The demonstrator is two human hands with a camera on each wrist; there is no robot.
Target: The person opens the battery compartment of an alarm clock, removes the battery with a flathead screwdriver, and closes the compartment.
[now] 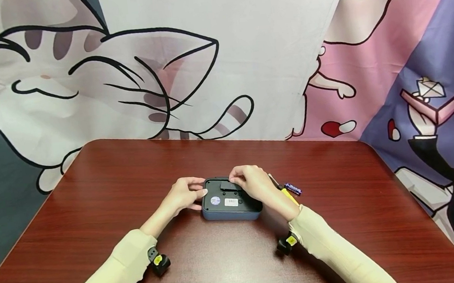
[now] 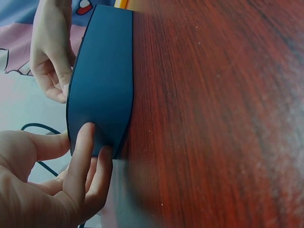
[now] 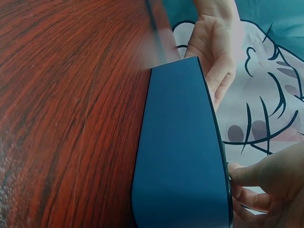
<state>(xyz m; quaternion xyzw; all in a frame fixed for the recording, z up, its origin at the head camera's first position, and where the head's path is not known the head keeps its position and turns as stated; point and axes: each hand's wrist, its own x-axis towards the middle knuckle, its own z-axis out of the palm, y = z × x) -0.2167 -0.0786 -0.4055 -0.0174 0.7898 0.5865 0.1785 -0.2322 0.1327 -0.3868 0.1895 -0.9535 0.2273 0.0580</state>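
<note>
A dark blue box-shaped device (image 1: pixel 235 215) lies on the table with its black underside up, carrying a round sticker and a white label. My left hand (image 1: pixel 183 195) grips its left end, the thumb at the top edge and the fingers against the side wall. In the left wrist view the fingertips press on the blue side (image 2: pixel 99 71). My right hand (image 1: pixel 254 182) reaches over the far right part, its fingertips pinching at the small black battery cover (image 1: pixel 229 186) near the far edge. From the right wrist view, the thumb (image 3: pixel 244 175) sits close against the black face.
Right of the device, partly behind my right forearm, lies a screwdriver (image 1: pixel 289 196) with a yellow and black handle. Beside it are purple-blue batteries (image 1: pixel 293 189). The brown wooden table (image 1: pixel 162 163) ends at a cartoon-printed cloth (image 1: pixel 267 53) behind.
</note>
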